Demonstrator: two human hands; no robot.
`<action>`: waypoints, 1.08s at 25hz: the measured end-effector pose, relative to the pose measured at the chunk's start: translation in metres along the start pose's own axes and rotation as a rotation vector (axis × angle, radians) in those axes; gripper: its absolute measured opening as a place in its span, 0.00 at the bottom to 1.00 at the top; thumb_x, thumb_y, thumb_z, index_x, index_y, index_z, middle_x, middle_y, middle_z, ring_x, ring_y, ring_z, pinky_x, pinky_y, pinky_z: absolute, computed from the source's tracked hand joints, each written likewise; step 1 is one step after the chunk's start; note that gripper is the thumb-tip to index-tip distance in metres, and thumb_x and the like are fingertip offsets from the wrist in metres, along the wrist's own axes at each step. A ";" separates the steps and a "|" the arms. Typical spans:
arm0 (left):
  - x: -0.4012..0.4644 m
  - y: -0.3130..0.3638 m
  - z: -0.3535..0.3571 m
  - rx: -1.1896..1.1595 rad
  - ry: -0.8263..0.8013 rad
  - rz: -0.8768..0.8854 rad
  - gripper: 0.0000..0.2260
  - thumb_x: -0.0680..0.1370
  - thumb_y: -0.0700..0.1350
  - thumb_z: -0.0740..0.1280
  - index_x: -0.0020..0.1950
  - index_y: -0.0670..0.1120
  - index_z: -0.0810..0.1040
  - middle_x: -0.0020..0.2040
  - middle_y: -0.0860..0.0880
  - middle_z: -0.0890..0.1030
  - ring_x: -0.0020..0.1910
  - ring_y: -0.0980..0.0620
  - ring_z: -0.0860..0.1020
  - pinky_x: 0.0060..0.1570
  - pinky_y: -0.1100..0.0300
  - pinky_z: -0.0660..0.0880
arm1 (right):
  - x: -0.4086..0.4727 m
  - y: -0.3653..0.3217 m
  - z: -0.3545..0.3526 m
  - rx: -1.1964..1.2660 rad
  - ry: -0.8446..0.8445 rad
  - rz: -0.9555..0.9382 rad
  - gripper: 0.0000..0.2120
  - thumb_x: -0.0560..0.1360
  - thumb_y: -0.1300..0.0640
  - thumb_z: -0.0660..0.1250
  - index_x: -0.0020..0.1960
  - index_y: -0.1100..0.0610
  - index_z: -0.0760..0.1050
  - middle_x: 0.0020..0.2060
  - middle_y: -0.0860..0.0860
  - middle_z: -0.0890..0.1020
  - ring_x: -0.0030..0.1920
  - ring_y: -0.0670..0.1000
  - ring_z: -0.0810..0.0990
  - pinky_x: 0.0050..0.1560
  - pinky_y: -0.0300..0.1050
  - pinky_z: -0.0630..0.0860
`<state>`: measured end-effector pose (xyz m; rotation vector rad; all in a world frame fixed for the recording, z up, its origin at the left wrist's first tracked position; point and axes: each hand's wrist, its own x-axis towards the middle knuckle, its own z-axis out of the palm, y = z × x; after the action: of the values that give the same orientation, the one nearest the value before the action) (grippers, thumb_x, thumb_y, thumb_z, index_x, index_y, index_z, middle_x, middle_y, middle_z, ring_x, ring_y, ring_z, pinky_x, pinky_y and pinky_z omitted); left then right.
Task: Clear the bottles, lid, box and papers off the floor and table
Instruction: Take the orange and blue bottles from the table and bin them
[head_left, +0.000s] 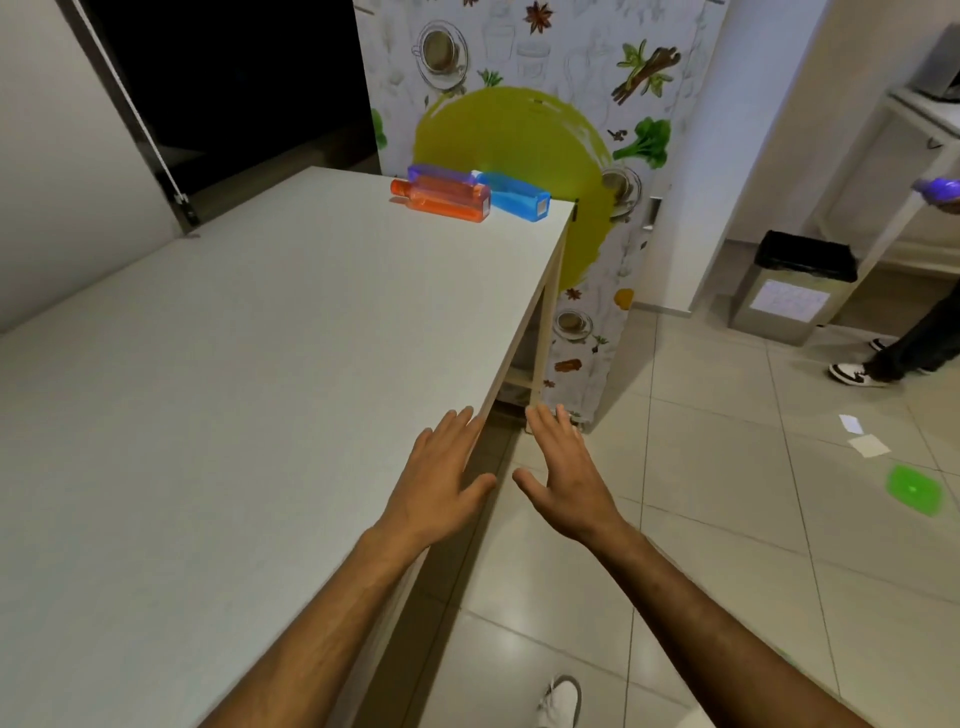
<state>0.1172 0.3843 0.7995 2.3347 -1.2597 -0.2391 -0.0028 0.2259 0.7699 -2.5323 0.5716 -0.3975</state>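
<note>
Three bottles lie on their sides at the far right corner of the white table (208, 364): an orange one (441, 201), a purple one (439, 173) behind it, and a blue one (514, 196) to the right. On the tiled floor at the right lie a green lid (914, 489) and two pieces of paper (868, 446) (851, 423). My left hand (441, 478) is stretched out flat over the table's near right edge, fingers straight, holding nothing. My right hand (563, 475) is held out flat beside it over the floor, also empty.
A fridge (519, 104) with a printed food pattern stands past the table's far end. A bin with a black liner (795, 286) stands at the right under a counter. Another person's legs and shoes (883, 358) are at the far right, their hand holding something purple (940, 189).
</note>
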 end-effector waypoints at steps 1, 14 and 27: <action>0.020 0.000 -0.001 -0.012 0.001 -0.015 0.33 0.81 0.60 0.60 0.81 0.58 0.49 0.82 0.56 0.47 0.81 0.56 0.44 0.79 0.51 0.44 | 0.019 0.010 -0.005 0.008 0.000 -0.010 0.37 0.80 0.47 0.63 0.81 0.47 0.46 0.78 0.41 0.44 0.80 0.45 0.38 0.78 0.47 0.43; 0.246 0.021 0.014 -0.026 0.031 -0.043 0.32 0.80 0.62 0.60 0.81 0.59 0.50 0.82 0.58 0.49 0.80 0.56 0.47 0.78 0.54 0.45 | 0.210 0.127 -0.077 0.044 -0.028 -0.058 0.35 0.80 0.49 0.62 0.81 0.46 0.46 0.80 0.44 0.48 0.80 0.44 0.39 0.79 0.48 0.43; 0.469 -0.046 0.010 -0.125 0.037 -0.096 0.32 0.80 0.61 0.62 0.80 0.60 0.51 0.81 0.59 0.50 0.80 0.56 0.50 0.78 0.52 0.50 | 0.411 0.201 -0.054 0.076 -0.110 -0.091 0.35 0.80 0.49 0.63 0.79 0.43 0.45 0.78 0.38 0.47 0.79 0.43 0.40 0.80 0.49 0.48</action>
<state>0.4119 0.0163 0.8008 2.2847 -1.0846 -0.2968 0.2700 -0.1457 0.7751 -2.4951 0.3930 -0.3039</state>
